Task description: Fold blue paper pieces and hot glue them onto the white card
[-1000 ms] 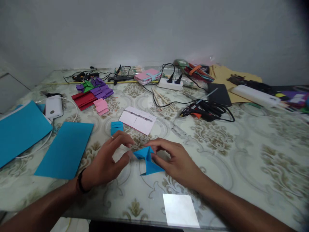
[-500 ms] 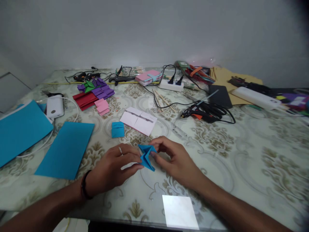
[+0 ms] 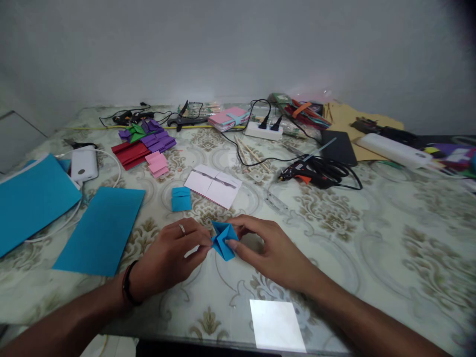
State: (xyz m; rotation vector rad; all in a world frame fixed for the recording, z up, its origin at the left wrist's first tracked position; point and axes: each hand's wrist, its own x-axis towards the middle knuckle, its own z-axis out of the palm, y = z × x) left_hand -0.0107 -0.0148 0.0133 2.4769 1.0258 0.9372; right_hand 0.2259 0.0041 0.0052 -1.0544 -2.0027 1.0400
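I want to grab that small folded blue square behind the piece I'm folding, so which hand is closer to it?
Left. The left hand lies just below the small folded blue square; the right hand sits farther off, below and right of it.

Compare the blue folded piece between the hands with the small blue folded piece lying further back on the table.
The blue folded piece is pinched from both sides by the left hand and right hand; the small blue piece lies untouched. The held one shows raised, angled flaps and points; the other lies flat and squarish. Both are the same blue paper.
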